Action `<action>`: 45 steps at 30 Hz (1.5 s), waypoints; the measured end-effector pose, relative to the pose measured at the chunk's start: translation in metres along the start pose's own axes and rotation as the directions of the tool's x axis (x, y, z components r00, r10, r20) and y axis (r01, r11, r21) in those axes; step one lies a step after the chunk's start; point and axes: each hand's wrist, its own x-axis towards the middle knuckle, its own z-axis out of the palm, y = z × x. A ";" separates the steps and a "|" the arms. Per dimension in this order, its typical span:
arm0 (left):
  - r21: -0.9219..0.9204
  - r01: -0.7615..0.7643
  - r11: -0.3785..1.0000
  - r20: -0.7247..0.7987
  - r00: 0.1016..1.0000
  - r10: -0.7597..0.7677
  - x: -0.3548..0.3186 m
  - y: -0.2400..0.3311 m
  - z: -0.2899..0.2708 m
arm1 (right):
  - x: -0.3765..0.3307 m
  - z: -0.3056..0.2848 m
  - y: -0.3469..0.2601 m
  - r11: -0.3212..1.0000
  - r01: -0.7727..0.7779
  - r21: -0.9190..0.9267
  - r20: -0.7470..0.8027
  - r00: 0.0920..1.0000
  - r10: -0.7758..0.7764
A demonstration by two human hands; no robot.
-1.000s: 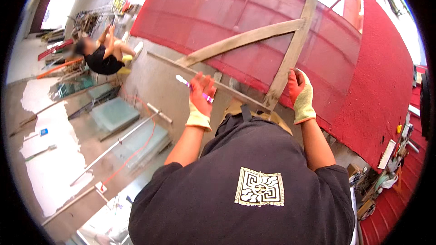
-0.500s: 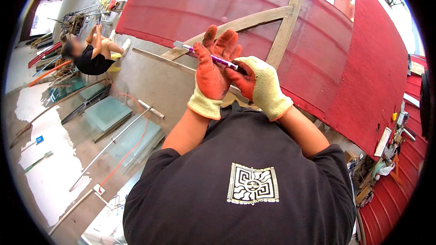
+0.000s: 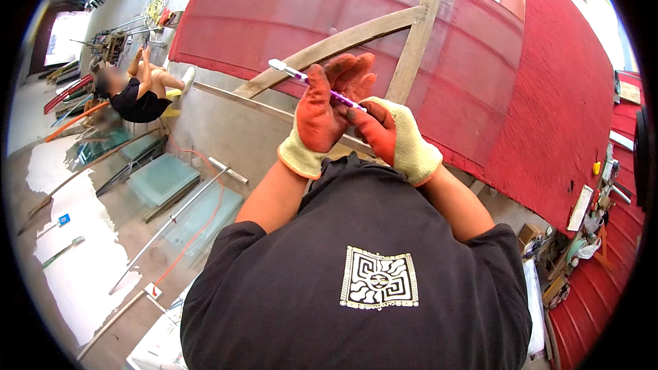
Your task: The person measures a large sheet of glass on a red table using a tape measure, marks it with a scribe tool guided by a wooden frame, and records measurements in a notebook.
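Note:
My left hand [image 3: 329,103], in an orange-coated glove with a pale yellow cuff, is raised palm up in front of my chest. A slim purple pen-like tool [image 3: 348,101] with a pale, clear-looking end slants across it, lodged between thumb and fingers; the other left fingers are curled loosely. My right hand [image 3: 394,133], gloved the same way, pinches the tool's lower right end between thumb and fingertips. That end is partly covered by the right glove. Whether the tool is a marker or a cutter I cannot tell.
Ahead lies a large red table [image 3: 562,109] with a clear sheet and a wooden frame [image 3: 411,55] on it. Glass sheets [image 3: 163,178], a metal rod [image 3: 171,223] and an orange cord [image 3: 199,229] lie at left. A person [image 3: 137,96] crouches beyond. Tools [image 3: 593,212] crowd the right.
Both hands have shifted slightly, and the left fingers have tilted to the right and curled more. The pen-like tool has moved a little right and down with the hands.

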 end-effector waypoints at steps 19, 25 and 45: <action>-0.429 0.268 0.863 -0.057 0.945 -0.321 -0.012 -0.027 0.048 | -0.029 -0.026 -0.024 0.978 0.209 -0.010 0.054 0.977 -0.208; -0.455 0.349 0.820 0.050 0.929 -0.368 -0.014 -0.041 0.045 | -0.028 -0.014 -0.015 0.962 0.228 -0.148 -0.125 0.961 -0.247; 0.367 0.780 0.506 -0.354 0.621 -0.700 -0.044 -0.084 -0.093 | -0.144 -0.184 0.104 0.849 -0.379 -0.368 -0.917 0.299 -0.264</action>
